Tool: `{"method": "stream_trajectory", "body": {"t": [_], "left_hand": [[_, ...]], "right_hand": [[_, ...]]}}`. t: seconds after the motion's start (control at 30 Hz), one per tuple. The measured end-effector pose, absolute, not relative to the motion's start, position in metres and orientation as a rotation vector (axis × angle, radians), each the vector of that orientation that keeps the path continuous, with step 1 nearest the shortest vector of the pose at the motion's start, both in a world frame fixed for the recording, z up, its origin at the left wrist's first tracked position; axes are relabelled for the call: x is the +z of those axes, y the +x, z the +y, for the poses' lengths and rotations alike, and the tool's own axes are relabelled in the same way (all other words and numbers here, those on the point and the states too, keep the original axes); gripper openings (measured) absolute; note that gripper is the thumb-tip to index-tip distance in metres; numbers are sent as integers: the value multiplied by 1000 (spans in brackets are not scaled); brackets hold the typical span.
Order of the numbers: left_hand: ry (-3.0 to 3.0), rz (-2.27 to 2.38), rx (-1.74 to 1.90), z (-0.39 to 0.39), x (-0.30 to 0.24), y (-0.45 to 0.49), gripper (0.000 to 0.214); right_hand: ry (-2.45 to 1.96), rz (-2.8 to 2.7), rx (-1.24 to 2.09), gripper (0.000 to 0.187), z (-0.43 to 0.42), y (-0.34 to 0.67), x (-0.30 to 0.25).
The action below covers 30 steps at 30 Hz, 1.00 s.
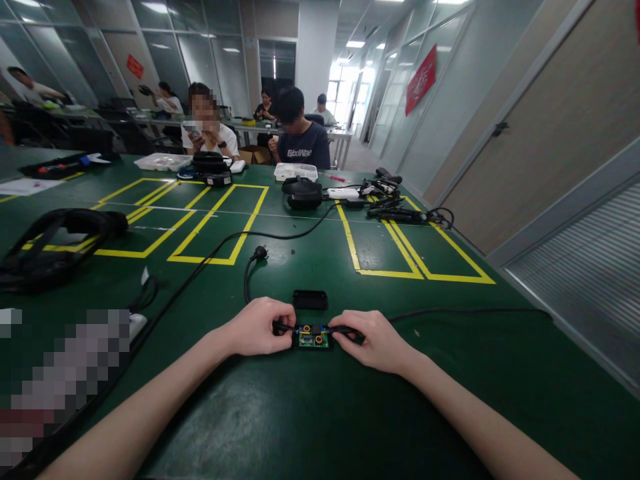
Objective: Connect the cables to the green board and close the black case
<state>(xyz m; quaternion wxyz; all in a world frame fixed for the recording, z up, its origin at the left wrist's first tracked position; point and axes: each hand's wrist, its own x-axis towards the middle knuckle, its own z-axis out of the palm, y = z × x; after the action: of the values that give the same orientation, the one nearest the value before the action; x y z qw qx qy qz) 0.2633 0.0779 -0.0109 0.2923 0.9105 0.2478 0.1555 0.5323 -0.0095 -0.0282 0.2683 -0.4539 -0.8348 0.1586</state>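
Note:
A small green circuit board (pixel 313 338) in an opened black housing lies on the green table (pixel 320 413) between my hands. My left hand (pixel 260 327) is closed, pinching the black cable at the board's left end. My right hand (pixel 373 340) is closed on the cable at its right end. Just beyond the board lies the black housing cover (pixel 310 299). The left cable loops up to a black plug (pixel 259 253). The right cable (pixel 470 311) runs off to the right.
Yellow tape rectangles (pixel 220 223) mark the table. Black headsets (pixel 50 243) (pixel 302 193), trays (pixel 296 172) and a heap of cables (pixel 400 207) lie farther back. A long black cord (pixel 200 267) crosses the middle. Several people sit at the far side.

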Motion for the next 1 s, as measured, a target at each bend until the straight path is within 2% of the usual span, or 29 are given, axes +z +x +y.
{"method": "stream_trajectory", "body": {"t": [0.2,0.57,0.83,1.0], "left_hand": [[2574,788,510,81,-18,263,9],[2598,669,618,84,-19,261,10],[2570,608,564,86,-22,260,13],[2646,543,539,85,-17,262,16]], "right_hand": [[-1354,-2185,328,15,-6,530,-35],[-1295,-2240,268,15,-4,535,-37],[-1273,-2309,265,15,-2,536,-38],[-1216,-2387,82,16,0,535,-37]]}}
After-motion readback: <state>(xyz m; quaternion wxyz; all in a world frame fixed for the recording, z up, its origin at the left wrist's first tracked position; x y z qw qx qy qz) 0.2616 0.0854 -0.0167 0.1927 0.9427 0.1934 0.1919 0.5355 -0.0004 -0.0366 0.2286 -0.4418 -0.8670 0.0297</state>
